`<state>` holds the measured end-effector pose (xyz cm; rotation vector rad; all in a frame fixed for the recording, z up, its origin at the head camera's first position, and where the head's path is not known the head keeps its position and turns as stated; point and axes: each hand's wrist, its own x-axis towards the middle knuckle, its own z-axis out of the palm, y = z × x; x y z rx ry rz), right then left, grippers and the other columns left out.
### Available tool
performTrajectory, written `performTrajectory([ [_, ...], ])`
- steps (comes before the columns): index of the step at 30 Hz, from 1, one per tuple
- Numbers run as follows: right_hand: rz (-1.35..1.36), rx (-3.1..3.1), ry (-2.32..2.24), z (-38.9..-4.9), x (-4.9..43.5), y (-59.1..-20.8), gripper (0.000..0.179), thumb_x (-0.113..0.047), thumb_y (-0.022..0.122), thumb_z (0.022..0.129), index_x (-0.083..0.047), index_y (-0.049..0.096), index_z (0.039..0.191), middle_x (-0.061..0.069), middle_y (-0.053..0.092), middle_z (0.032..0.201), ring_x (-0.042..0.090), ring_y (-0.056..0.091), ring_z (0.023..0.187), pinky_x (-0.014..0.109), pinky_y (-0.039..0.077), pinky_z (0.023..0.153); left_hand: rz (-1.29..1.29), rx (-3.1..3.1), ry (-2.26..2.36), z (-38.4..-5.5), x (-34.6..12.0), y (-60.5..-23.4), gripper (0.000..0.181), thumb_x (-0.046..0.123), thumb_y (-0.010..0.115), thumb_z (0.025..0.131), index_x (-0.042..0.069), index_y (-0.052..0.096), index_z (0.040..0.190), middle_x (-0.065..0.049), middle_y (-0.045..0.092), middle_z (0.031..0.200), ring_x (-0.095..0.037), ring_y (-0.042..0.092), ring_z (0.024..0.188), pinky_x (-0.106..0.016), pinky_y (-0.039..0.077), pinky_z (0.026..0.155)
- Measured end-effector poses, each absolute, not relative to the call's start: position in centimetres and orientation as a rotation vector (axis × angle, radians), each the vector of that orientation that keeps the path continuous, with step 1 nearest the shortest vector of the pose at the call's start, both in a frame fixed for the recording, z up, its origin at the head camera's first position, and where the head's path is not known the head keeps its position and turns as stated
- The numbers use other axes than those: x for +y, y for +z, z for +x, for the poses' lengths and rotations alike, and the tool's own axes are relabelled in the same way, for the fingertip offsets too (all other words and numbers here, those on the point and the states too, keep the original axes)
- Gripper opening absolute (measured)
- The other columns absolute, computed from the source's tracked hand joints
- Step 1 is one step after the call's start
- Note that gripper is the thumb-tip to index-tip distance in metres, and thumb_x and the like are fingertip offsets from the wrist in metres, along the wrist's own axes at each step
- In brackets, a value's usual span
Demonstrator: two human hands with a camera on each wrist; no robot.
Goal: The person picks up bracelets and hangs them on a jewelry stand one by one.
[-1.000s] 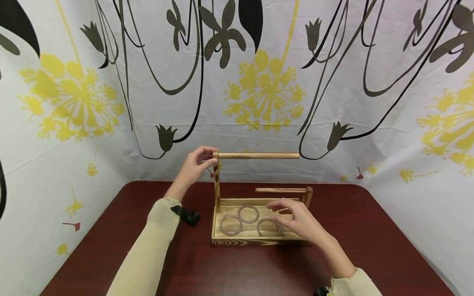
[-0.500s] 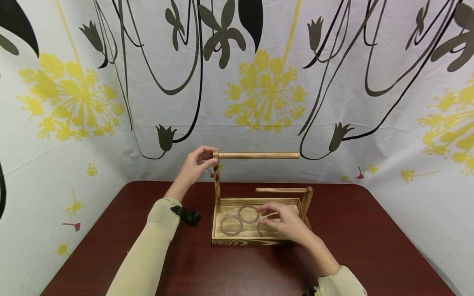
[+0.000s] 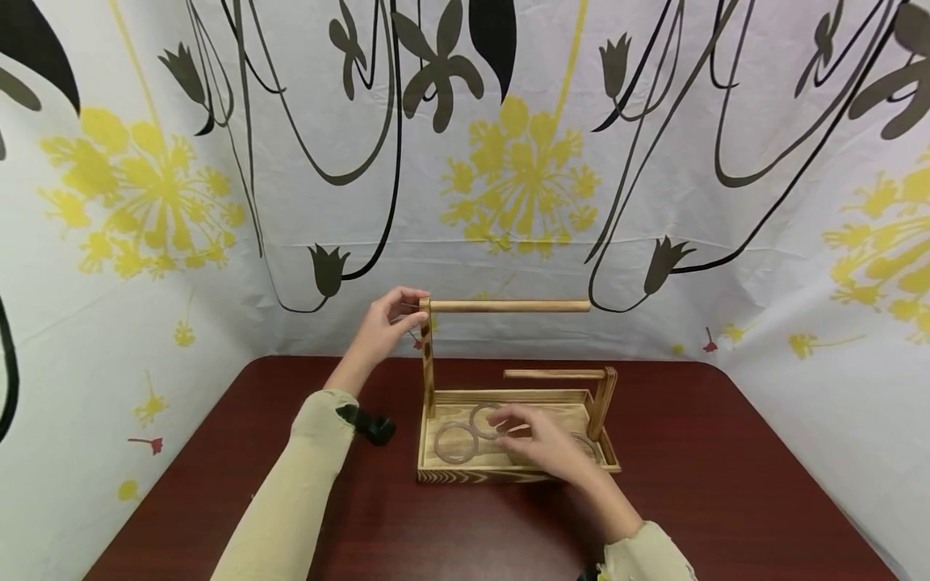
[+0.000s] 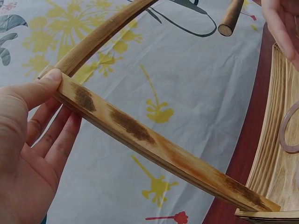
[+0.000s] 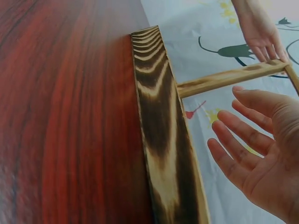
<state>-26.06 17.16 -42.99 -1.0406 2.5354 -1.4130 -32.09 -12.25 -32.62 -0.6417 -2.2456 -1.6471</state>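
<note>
At the top of the tall post (image 3: 427,363) of a wooden bangle stand, my left hand (image 3: 379,327) pinches the corner where the upper bar (image 3: 508,307) joins. In the left wrist view the thumb lies on the post's end, fingers behind it. My right hand (image 3: 543,442) hovers over the stand's tray (image 3: 479,476), fingers spread and loosely bent. The right wrist view shows that hand (image 5: 261,144) holding nothing. Pale translucent bangles lie in the tray: one at left (image 3: 437,449), a second bangle (image 3: 473,420) near my right fingertips, and a third bangle (image 3: 594,446) partly behind the hand.
At the tray's right end a short post (image 3: 602,403) carries a lower bar (image 3: 555,374) pointing left. The stand sits on a dark red-brown table (image 3: 363,516). A patterned white cloth (image 3: 436,202) hangs behind and along both sides.
My right hand has moved left over the tray, from the right-hand bangle towards the middle one, uncovering the tray's right end. The left hand keeps its hold on the post.
</note>
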Motion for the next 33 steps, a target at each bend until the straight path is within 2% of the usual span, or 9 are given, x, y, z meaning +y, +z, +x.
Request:
performTrajectory([
  [4, -1.039, 2.499, -1.442, -26.3, 16.7, -43.7, 0.029, -0.01, 0.071, 0.091, -0.004, 0.068, 0.12, 0.022, 0.069, 0.118, 0.037, 0.069, 0.105, 0.041, 0.058, 0.09, -0.639, -2.242, -1.652, -32.1, -12.2, -32.7, 0.034, 0.005, 0.063, 0.097, -0.008, 0.057, 0.128, -0.025, 0.06, 0.12, -0.03, 0.064, 0.106, -0.018, 0.055, 0.078],
  [11, -1.03, 2.445, -1.483, -26.6, 16.4, -44.6, 0.031, -0.005, 0.07, 0.091, 0.004, 0.065, 0.12, 0.025, 0.068, 0.116, 0.04, 0.068, 0.104, 0.034, 0.059, 0.087, -0.629, -2.248, -1.645, -32.2, -12.1, -32.7, 0.031, 0.005, 0.063, 0.097, -0.004, 0.059, 0.126, -0.025, 0.061, 0.12, -0.031, 0.063, 0.106, -0.019, 0.054, 0.077],
  [18, -1.027, 2.387, -1.493, -26.9, 16.2, -45.2, 0.034, -0.006, 0.069, 0.092, 0.009, 0.062, 0.122, 0.028, 0.067, 0.118, 0.045, 0.066, 0.106, 0.031, 0.058, 0.088, -0.623, -2.254, -1.631, -32.2, -12.1, -32.7, 0.03, 0.006, 0.063, 0.097, -0.003, 0.06, 0.126, -0.023, 0.061, 0.119, -0.024, 0.064, 0.105, -0.033, 0.056, 0.085],
  [24, -0.989, 2.413, -1.458, -27.1, 15.6, -45.6, 0.033, -0.011, 0.072, 0.091, 0.004, 0.065, 0.12, 0.023, 0.069, 0.116, 0.04, 0.068, 0.104, 0.03, 0.056, 0.087, -0.618, -2.252, -1.629, -32.1, -12.2, -32.7, 0.032, 0.007, 0.063, 0.098, -0.003, 0.059, 0.128, -0.02, 0.061, 0.119, -0.015, 0.064, 0.102, -0.023, 0.055, 0.08],
  [27, -0.967, 2.43, -1.436, -27.2, 15.2, -45.7, 0.032, -0.011, 0.073, 0.09, 0.003, 0.066, 0.118, 0.021, 0.07, 0.112, 0.036, 0.069, 0.103, 0.028, 0.056, 0.086, -0.623, -2.246, -1.629, -32.1, -12.2, -32.7, 0.031, 0.007, 0.063, 0.098, -0.002, 0.059, 0.127, -0.021, 0.061, 0.119, -0.018, 0.064, 0.102, -0.021, 0.054, 0.077],
  [33, -0.94, 2.48, -1.364, -27.4, 14.5, -46.0, 0.028, -0.011, 0.074, 0.089, 0.002, 0.067, 0.113, 0.017, 0.071, 0.106, 0.027, 0.069, 0.098, 0.023, 0.055, 0.083, -0.637, -2.237, -1.648, -32.2, -12.3, -32.7, 0.029, 0.005, 0.062, 0.097, -0.003, 0.06, 0.126, -0.024, 0.061, 0.118, -0.032, 0.063, 0.106, -0.021, 0.053, 0.078],
])
